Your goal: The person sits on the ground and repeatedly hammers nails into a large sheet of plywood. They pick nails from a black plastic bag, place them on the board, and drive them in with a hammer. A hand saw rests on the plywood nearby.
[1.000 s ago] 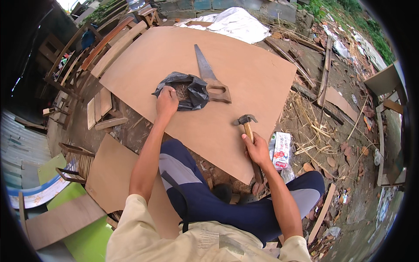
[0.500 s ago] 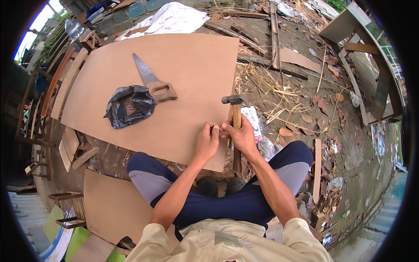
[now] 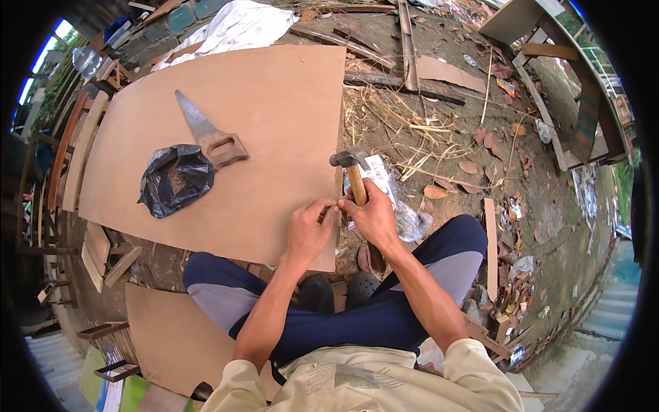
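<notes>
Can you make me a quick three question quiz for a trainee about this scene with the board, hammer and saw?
1. True or false: the right hand grips the hammer by its wooden handle.
2. Which lies beside the black plastic bag on the board? A) handsaw B) drill C) pliers
3. Fill in: the left hand pinches at the board's near ____ corner.

Key: 1 true. 2 A, the handsaw. 3 right.
</notes>
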{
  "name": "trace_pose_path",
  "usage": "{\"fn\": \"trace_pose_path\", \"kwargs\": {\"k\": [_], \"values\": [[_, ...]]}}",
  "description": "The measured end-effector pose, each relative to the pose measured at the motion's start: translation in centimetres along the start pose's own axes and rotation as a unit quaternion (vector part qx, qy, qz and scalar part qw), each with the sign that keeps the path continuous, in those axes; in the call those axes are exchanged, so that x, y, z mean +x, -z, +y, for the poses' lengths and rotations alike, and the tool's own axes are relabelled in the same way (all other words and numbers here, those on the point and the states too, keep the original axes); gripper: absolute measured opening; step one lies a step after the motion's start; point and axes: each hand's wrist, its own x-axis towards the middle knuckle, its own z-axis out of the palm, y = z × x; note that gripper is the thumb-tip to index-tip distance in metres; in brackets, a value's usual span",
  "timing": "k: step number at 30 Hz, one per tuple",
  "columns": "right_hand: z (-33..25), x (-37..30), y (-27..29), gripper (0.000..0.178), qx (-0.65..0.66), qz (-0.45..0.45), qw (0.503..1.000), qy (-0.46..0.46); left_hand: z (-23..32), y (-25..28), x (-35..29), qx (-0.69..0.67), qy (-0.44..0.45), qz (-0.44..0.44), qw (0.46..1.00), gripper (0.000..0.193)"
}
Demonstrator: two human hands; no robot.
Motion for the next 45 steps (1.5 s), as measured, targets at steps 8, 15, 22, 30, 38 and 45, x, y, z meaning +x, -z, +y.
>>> {"fn": "trace_pose_path", "kwargs": {"k": [8, 15, 22, 30, 38, 45], "values": [[2.7, 5.0, -1.3, 0.027, 0.096, 0.041, 0.995, -0.004, -2.2, 1.3, 3.2, -0.012, 0.051, 0.041, 0.998, 0.013], [4.6, 9.7, -3.1, 0.025, 0.271, 0.005, 0.956, -0.114, -4.0, 3.4, 8.0, -0.017, 0.096, 0.083, 0.992, 0.017], [4.1, 11.0, -4.6, 0.027, 0.366, -0.018, 0.914, -0.174, -4.3, 3.1, 9.5, -0.059, 0.125, 0.097, 0.986, 0.018], [4.2, 11.2, -4.3, 0.027, 0.424, -0.026, 0.884, -0.196, -4.3, 2.7, 10.4, 0.028, 0.101, 0.072, 0.992, 0.009], [4.7, 11.5, -4.4, 0.027, 0.429, -0.032, 0.879, -0.205, -5.3, 3.1, 11.2, 0.229, -0.042, 0.055, 0.971, 0.007], [5.0, 11.5, -4.4, 0.027, 0.425, -0.042, 0.879, -0.213, -6.2, 2.8, 11.1, 0.23, -0.059, 0.07, 0.969, 0.007]]}}
